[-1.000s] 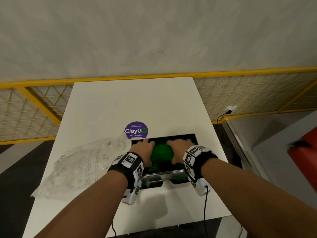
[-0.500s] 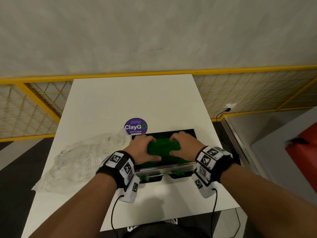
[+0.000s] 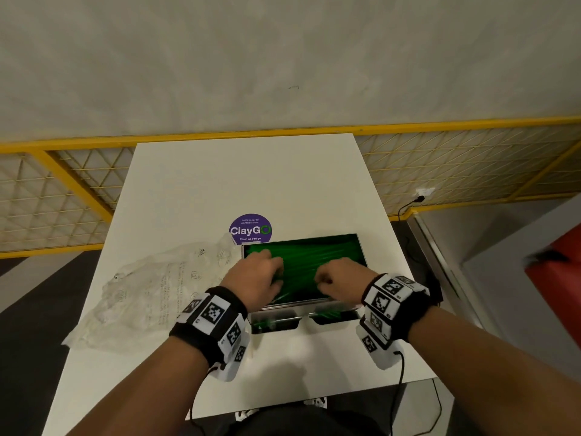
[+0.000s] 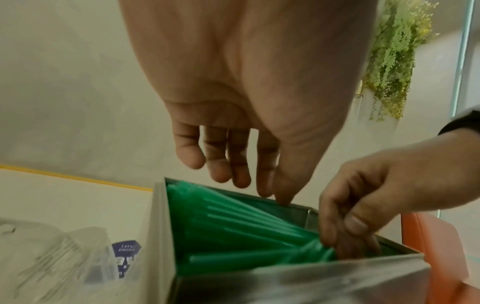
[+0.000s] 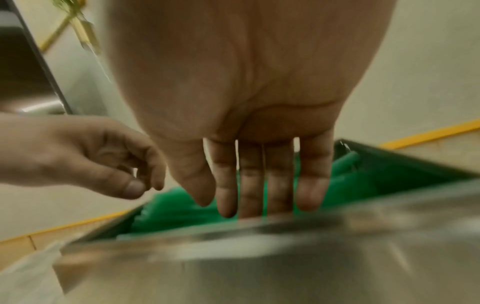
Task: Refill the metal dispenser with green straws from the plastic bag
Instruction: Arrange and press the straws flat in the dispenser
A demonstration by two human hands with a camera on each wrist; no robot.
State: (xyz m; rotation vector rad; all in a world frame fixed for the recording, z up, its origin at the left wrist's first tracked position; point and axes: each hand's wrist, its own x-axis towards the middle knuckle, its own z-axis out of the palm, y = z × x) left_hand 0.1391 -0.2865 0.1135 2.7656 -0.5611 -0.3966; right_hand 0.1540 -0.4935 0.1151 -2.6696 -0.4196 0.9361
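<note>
The metal dispenser (image 3: 298,313) stands open on the white table (image 3: 245,177), with green straws (image 3: 308,256) spread across its inside. My left hand (image 3: 261,273) hovers over the left part of the straws, its fingers (image 4: 233,174) hanging loose and holding nothing. My right hand (image 3: 338,278) is over the right part, and its straight fingers (image 5: 259,195) dip down into the straws (image 5: 176,214) behind the front wall (image 5: 285,257). The clear plastic bag (image 3: 157,294) lies crumpled and flat on the table to the dispenser's left.
A purple round ClayGo sticker (image 3: 250,229) sits just behind the dispenser. A yellow mesh railing (image 3: 471,171) runs behind the table against a grey wall. A red seat (image 3: 559,278) is at the right. Wrist cables (image 3: 399,388) hang off the table's near edge.
Both hands gripped a bundle of green straws over the dispenser; they have let it go, and the straws now lie spread inside. The hands have drawn back toward the near wall.
</note>
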